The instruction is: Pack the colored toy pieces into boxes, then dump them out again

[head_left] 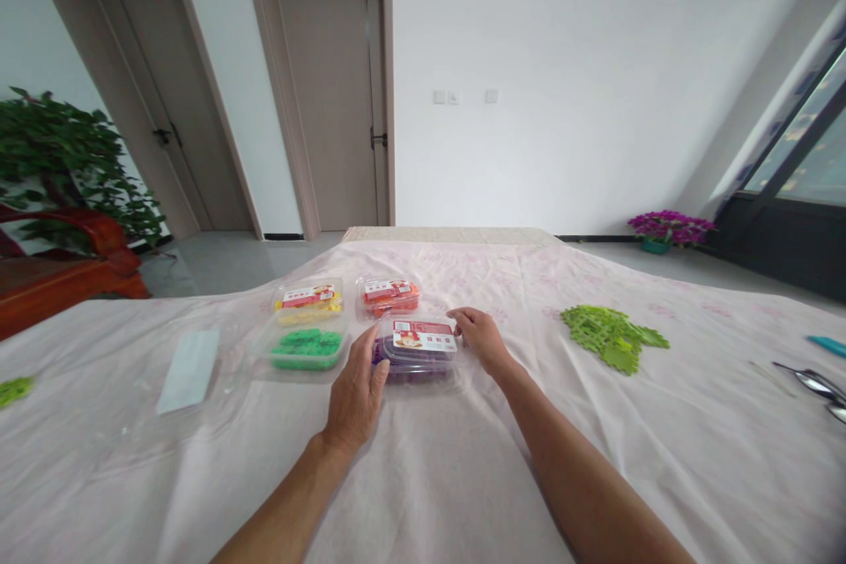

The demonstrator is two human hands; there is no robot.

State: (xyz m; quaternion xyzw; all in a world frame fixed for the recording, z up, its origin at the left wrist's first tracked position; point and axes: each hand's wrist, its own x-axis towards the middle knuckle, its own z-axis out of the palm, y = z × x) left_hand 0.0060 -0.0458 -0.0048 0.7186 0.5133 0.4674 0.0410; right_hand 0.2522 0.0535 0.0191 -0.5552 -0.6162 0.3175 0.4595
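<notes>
Left hand (355,392): clamped on the left end of the clear container (419,361), thumb toward the front. Right hand (479,337): fingers curled at its right side; cannot tell if gripping. Container: on table (449,476), purple contents, red-and-white label (424,336) on top.

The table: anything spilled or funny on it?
Lime-green pieces lie loose on the cloth at right, with a smaller bit at the far left. Odd, since the purple-filled box holds its pieces inside; I can't tell if any spilled.
</notes>
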